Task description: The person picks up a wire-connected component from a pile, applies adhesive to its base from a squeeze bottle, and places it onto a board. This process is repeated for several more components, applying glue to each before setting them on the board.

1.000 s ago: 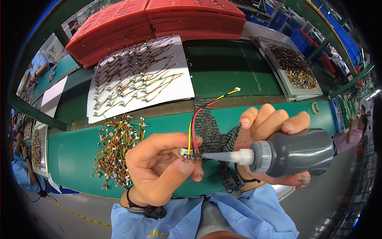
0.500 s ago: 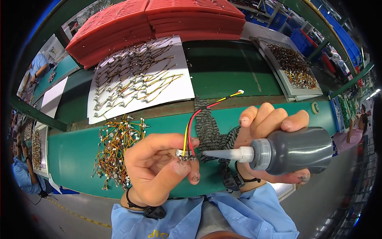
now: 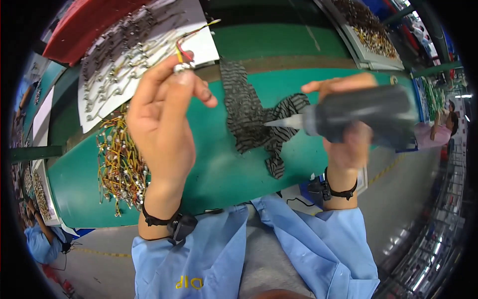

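My left hand (image 3: pixel 162 119) reaches forward and pinches a small wired part (image 3: pixel 185 57) with red and yellow leads at its fingertips, over the edge of a white sheet (image 3: pixel 204 47). My right hand (image 3: pixel 348 144) grips a dark grey squeeze bottle (image 3: pixel 368 117) held sideways, its pale nozzle (image 3: pixel 284 122) pointing left above a striped black cloth (image 3: pixel 251 119). The nozzle and the wired part are well apart.
A pile of yellow and red wired parts (image 3: pixel 119 159) lies on the green table (image 3: pixel 224 169) at the left. Rows of parts cover the white sheet. Red trays (image 3: pixel 89 25) stand at the back left, a tray of parts (image 3: pixel 371 32) at the back right. Another person (image 3: pixel 42 244) works at lower left.
My left hand has carried the wired part away from the nozzle, forward toward the white sheet. The bottle stays in my right hand. The view has tilted down.
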`<state>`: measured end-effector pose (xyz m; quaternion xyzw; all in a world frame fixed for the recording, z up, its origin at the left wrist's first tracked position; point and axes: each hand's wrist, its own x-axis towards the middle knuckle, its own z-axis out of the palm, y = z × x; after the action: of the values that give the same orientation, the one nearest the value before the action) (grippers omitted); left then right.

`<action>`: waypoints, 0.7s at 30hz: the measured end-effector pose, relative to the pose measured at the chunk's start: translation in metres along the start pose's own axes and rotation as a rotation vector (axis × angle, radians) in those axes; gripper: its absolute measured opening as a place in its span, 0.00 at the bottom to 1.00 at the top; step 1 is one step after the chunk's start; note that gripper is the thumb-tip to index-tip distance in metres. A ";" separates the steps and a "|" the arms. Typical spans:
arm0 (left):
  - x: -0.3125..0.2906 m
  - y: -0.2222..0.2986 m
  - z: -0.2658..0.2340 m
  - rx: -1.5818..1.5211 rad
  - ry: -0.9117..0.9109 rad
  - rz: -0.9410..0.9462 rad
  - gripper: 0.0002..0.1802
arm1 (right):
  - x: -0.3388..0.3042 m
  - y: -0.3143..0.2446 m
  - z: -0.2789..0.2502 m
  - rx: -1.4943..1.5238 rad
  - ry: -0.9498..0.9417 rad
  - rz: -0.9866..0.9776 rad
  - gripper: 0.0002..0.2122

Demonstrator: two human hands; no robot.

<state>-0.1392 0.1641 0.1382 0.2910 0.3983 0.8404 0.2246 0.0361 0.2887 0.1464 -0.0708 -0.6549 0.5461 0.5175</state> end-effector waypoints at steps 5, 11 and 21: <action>-0.038 -0.066 -0.021 0.335 -0.101 -0.267 0.11 | -0.037 0.033 -0.030 -0.342 -0.049 0.371 0.13; -0.066 -0.088 -0.017 0.335 -0.079 -0.428 0.11 | -0.052 0.046 -0.030 -0.321 -0.002 0.429 0.11; -0.073 -0.101 -0.015 0.358 -0.084 -0.279 0.11 | -0.060 0.060 -0.025 -0.224 0.070 0.387 0.10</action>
<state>-0.0814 0.1700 0.0266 0.3028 0.5678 0.7042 0.2999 0.0544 0.2888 0.0598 -0.2710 -0.6673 0.5565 0.4142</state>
